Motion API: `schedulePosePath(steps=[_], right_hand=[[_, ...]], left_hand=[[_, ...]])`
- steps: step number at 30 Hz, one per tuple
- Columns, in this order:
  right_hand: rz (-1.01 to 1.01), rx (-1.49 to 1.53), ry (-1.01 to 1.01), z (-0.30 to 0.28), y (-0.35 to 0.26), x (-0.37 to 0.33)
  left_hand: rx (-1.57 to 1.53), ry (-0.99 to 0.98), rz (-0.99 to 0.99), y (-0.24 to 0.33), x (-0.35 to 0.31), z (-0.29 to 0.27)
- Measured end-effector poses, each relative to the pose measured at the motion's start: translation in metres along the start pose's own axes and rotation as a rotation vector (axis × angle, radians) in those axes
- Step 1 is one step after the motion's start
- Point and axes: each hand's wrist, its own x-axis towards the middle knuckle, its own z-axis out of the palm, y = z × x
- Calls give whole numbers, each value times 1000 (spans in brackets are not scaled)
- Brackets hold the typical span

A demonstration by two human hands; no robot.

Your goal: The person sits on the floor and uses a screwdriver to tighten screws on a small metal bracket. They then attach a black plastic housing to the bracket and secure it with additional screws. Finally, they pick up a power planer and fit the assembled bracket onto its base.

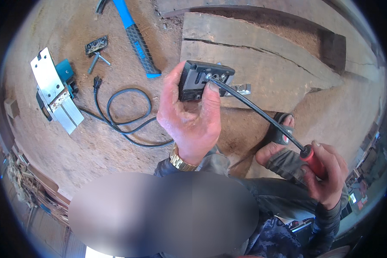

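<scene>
On the sawdust-covered ground at far left lies an electric planer (56,92) upside down, its black cord (124,114) looped beside it, with a small metal part (96,45) and a blue-handled hammer (135,36) above. The left hand (189,114) has its grip pinched on a black blade holder (202,79), held up in front of a cracked wood plank (262,64). The right hand (324,174) has its grip pressed around a red-handled screwdriver (262,116), whose tip touches a screw on the holder.
</scene>
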Motion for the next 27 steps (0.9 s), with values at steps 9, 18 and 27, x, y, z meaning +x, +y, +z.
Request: schedulePosePath(steps=[9,18,27], right_hand=[[-94,-193,105,-4,-18,-11],[11,28,-35,-5,-22,-20],[134,339,-72,1,-19,-30]], left_hand=[[184,-2,231,-6,5,-2],[296,-197,250,6,9,-27],[306,-268,214,14,7,-39]])
